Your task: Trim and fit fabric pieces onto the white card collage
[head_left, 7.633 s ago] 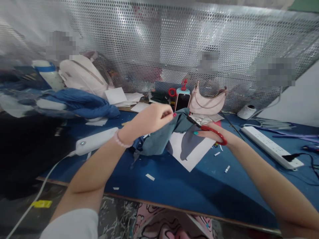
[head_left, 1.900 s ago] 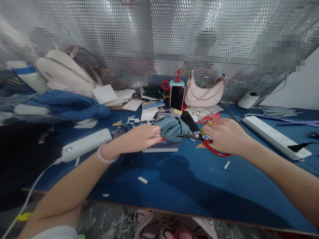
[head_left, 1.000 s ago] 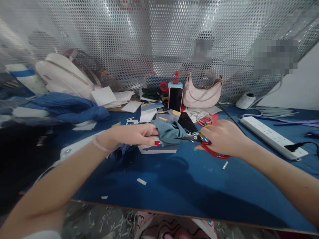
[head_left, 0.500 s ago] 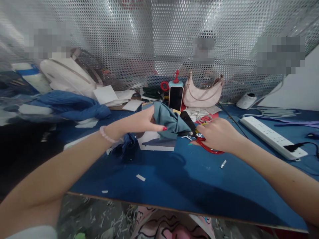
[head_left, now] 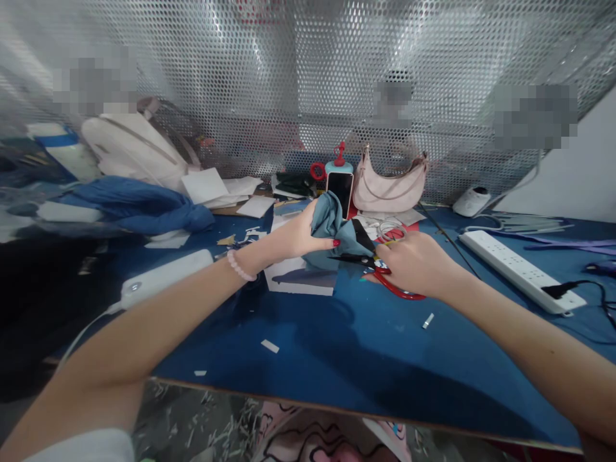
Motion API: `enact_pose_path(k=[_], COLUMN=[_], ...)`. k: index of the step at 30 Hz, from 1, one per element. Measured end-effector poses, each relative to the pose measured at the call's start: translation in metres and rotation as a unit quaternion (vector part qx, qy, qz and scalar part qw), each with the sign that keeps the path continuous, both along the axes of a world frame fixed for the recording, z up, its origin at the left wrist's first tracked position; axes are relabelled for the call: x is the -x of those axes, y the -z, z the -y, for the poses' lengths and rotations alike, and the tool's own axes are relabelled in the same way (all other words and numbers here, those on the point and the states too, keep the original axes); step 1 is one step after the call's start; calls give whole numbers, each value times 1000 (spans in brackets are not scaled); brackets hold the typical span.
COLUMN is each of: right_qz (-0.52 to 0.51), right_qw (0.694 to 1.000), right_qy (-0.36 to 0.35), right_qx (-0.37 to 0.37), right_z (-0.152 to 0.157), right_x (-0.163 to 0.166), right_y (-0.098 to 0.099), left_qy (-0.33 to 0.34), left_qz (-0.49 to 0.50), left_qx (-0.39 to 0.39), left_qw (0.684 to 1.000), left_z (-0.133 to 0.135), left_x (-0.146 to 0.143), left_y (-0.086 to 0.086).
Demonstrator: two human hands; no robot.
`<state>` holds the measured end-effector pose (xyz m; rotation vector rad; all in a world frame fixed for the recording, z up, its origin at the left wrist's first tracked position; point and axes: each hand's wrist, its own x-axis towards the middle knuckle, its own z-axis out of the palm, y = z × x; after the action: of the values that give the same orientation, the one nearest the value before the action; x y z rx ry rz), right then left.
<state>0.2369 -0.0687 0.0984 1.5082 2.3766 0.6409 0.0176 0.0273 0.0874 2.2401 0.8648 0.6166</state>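
Bunched teal fabric (head_left: 328, 224) is gripped in my left hand (head_left: 308, 239), held up above the blue table; the thumb presses on its near side. My right hand (head_left: 416, 264) is wrapped round the red-handled scissors (head_left: 397, 289). The black blades are spread, and the fabric's right edge lies at or between them; exactly how far in I cannot tell. A sheet of white paper (head_left: 301, 282) with a dark shape on it lies on the table below the fabric. Most of my left fingers are hidden behind the cloth.
Behind the hands stand a phone (head_left: 339, 187) and a pink handbag (head_left: 391, 189). A white power strip (head_left: 520, 269) lies at right, a white device (head_left: 166, 277) with a cord at left. Blue cloth (head_left: 139, 205) is piled at left. Small scraps (head_left: 270, 346) dot the table. Perforated metal rises behind.
My left hand has moved right with the teal fabric, closer to the scissors. The white device at left has come into fuller view. My right hand keeps its hold on the scissors.
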Motion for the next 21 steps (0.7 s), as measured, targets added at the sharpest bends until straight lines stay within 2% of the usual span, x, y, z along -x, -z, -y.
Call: enact_pose_path(k=[3, 8, 12, 21], right_qz=[0, 2, 25, 44], right_qw=[1000, 1000, 999, 997], right_qy=[-5, -14, 15, 40], right_qx=[-3, -9, 19, 41], right_z=[1, 4, 4, 4], right_x=[1, 5, 12, 17], right_y=[-1, -3, -7, -10], left_qy=[22, 48, 60, 47], left_qz=[40, 75, 82, 72], left_qx=[26, 27, 35, 25], left_qw=[999, 996, 994, 996], left_z=[1, 3, 3, 4], left_x=[2, 2, 2, 2], left_y=[3, 5, 4, 3])
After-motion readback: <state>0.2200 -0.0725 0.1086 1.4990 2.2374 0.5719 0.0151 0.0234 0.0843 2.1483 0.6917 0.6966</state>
